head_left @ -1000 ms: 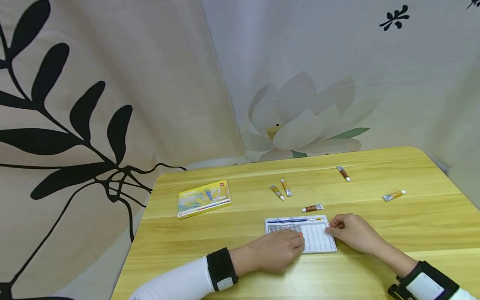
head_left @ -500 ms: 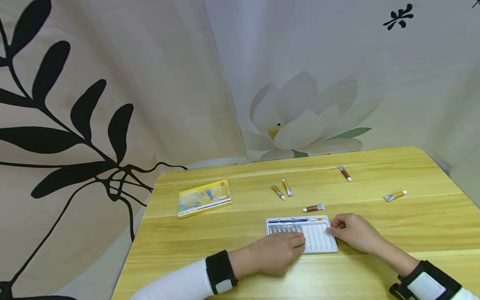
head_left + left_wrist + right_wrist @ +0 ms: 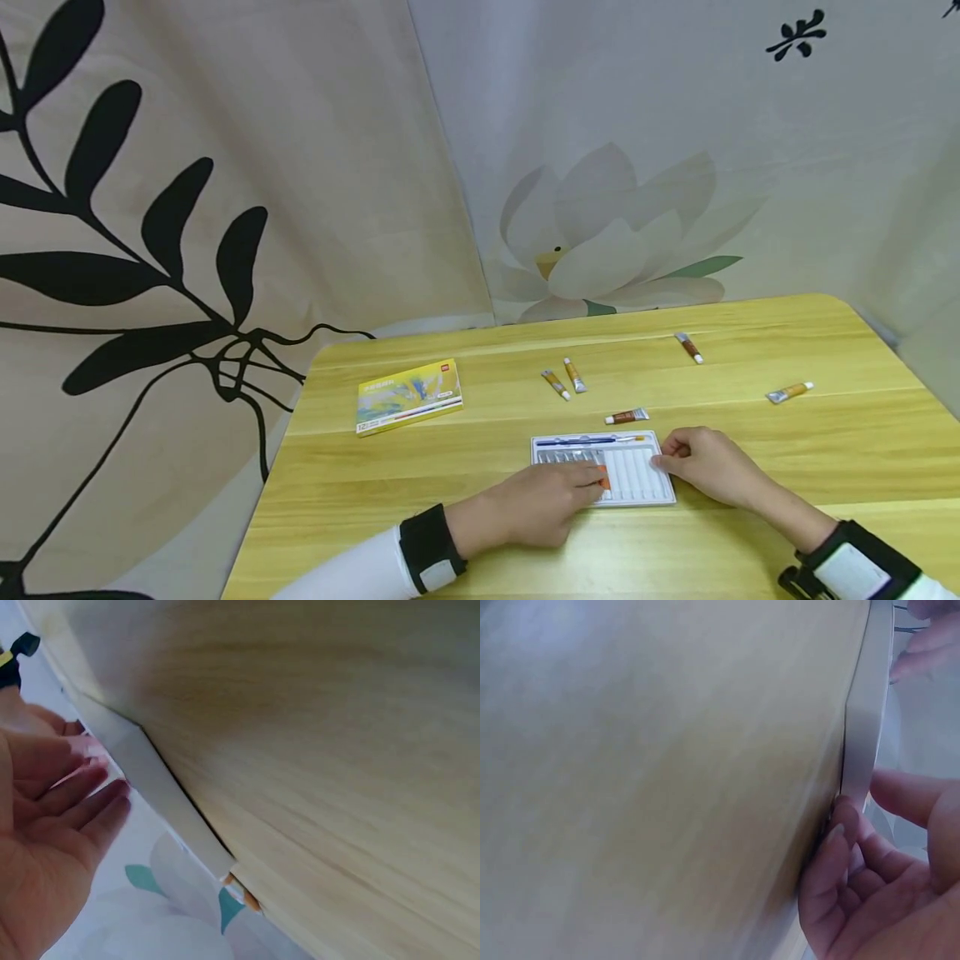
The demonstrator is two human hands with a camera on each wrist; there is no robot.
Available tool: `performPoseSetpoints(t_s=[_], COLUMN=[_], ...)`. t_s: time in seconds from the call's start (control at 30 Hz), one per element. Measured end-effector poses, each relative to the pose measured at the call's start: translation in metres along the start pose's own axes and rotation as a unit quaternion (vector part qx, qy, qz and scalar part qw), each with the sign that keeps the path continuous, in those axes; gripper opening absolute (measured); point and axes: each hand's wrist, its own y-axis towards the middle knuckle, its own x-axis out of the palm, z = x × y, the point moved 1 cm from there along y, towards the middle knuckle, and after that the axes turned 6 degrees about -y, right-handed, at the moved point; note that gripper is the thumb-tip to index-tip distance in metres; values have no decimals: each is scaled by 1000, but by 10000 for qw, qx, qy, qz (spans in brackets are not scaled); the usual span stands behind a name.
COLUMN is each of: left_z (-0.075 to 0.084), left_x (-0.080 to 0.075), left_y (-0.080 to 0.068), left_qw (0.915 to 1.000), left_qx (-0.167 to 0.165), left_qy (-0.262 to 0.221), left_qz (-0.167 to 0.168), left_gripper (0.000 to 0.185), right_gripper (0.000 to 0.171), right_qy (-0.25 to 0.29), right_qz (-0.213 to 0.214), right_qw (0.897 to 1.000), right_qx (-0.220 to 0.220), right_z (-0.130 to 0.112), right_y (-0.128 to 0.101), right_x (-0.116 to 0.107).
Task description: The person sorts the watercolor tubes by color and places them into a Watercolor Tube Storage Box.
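The white paint tray is set near the table's front edge, with bare wood left open on either side. An orange paint tube is pressed into the tray's slots under the flat, straight fingers of the left hand. The tray's right edge is pinched by the curled fingers of the right hand.

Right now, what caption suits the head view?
Two hands at a white paint tray; left hand places an orange tube.

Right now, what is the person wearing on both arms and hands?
Both hands are bare. The left arm has a white sleeve ending in a black wrist strap with a pale patch. The right arm has a white sleeve too, with a bulkier black strap at the wrist.
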Motion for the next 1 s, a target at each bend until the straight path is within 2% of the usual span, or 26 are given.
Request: performPoseSetpoints(t_s=[0.1,0.33,0.4,0.5,0.63,0.73,0.8,0.87,1.0], left_z=[-1,-1,-1,-3,-8,-13,-16,-19,-22], left_x=[-1,5,6,6,4,2,2,0,-7], left_y=[-4,-9,-11,-19,-32,-38,-40,-41,-41], left_qw=[10000,9997,9998,9994,9934,9806,9679,9536,9150], left_qx=[-76,-189,-197,-276,-603,-1101,-1598,-2132,-3051], left_qy=[-29,42,82,82,-62,-303,-572,-903,-2018], left_qz=[35,-125,-54,206,975,1595,1855,1925,1701], left_gripper=[50,52,49,41,25,13,15,25,43], right_gripper=[16,17,17,16,16,17,17,18,18], right_qy=[-34,-78,-73,-69,-84,-99,-117,-142,-163], right_qz=[-14,3,-3,-14,-6,3,6,13,15], right_qw=[10000,10000,9999,9999,10000,9999,9999,9999,9998], right_qx=[59,57,69,75,21,14,-6,-35,-82], right_z=[-1,-1,-1,-1,0,0,0,0,1], right_y=[0,-2,-2,-2,-1,-1,-1,-1,-1], right_x=[-1,-3,-3,-1,0,0,0,0,1])
